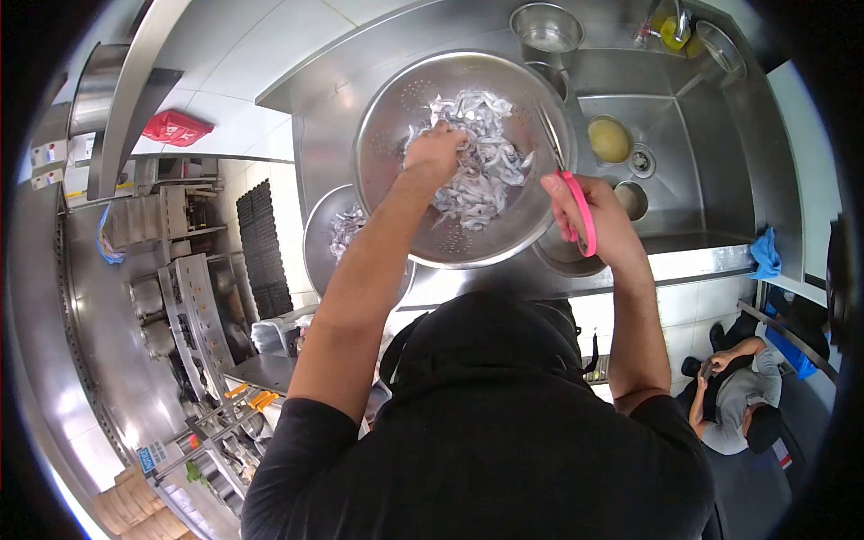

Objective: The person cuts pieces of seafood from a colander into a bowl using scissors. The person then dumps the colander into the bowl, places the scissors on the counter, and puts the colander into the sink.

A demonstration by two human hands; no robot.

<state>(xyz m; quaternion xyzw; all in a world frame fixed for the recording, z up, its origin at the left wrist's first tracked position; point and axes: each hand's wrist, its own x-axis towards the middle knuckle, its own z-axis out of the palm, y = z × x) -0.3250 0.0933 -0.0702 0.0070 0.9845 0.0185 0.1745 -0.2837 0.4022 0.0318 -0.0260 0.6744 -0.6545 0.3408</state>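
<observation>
A wide perforated steel colander (382, 117) stands on the counter, holding a heap of small, pale grey-white squid (486, 171). My left hand (436, 151) reaches into it, fingers curled down onto the heap and closed around some squid; the fingertips are partly hidden. Over the colander's right rim, my right hand (594, 216) grips scissors (578, 211) by their pink handles. The metal blades point up and away from me, above the colander's inner wall. Beside and partly under the colander, a steel bowl (317, 238) at left holds more squid-like pieces.
At right is a steel sink (693, 193) with a yellowish round bowl (610, 139) near its drain. A steel pot (546, 29) stands behind the colander. A blue cloth (766, 254) hangs on the sink's right edge. Another person (742, 396) sits at lower right.
</observation>
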